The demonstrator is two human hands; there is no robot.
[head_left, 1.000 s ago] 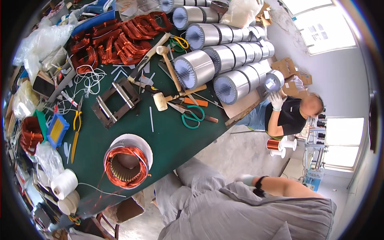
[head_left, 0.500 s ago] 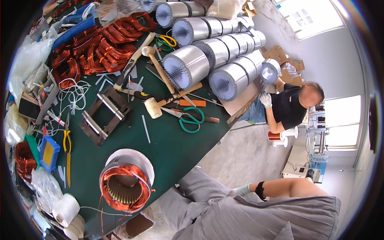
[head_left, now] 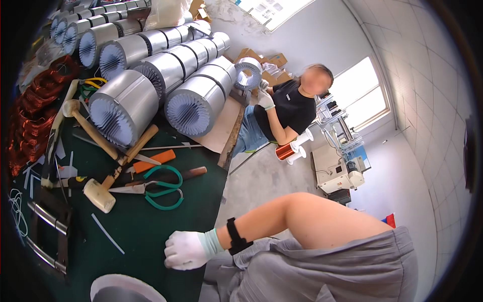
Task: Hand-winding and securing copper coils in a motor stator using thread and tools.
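My right hand, in a white glove with a black band at the wrist, is curled into a fist and rests at the near edge of the green table. Nothing shows inside the fist. Its forearm comes in from the right over my grey clothing. Nearest to it are a thin white strip, green-handled scissors and a wooden mallet. The white rim of a round stator shows at the bottom edge. My left hand is out of the picture.
Big silver stator cores with paper-lined slots lie in rows at the back. Copper coils sit at left, a metal frame near left. A seated person in white gloves handles a stator. A copper wire spool stands on the floor.
The view has swung right and up, so the stator with copper winding has slid to the bottom edge. My right hand has come forward onto the table edge as a fist.
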